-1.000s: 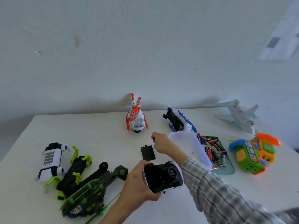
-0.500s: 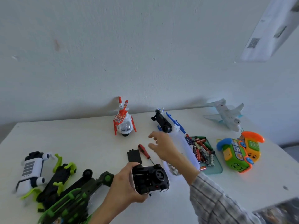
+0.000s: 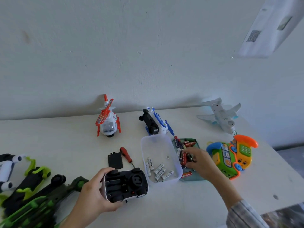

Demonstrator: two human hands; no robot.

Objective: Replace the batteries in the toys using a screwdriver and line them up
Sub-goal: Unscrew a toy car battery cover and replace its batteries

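Left hand (image 3: 92, 197), lower centre, grips upturned toy car (image 3: 125, 185). Right hand (image 3: 199, 162) reaches into green tray (image 3: 194, 177), fingers curled over batteries (image 3: 182, 153); grip indeterminate. Clear tub (image 3: 160, 146) holds white batteries (image 3: 158, 170).

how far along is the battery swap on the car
Done: the cover is off and lies by the screwdriver. In hand: the left hand holds the car belly up while the right hand reaches into the tray of batteries. Left: fit cells, screw the cover on, line up the toys.
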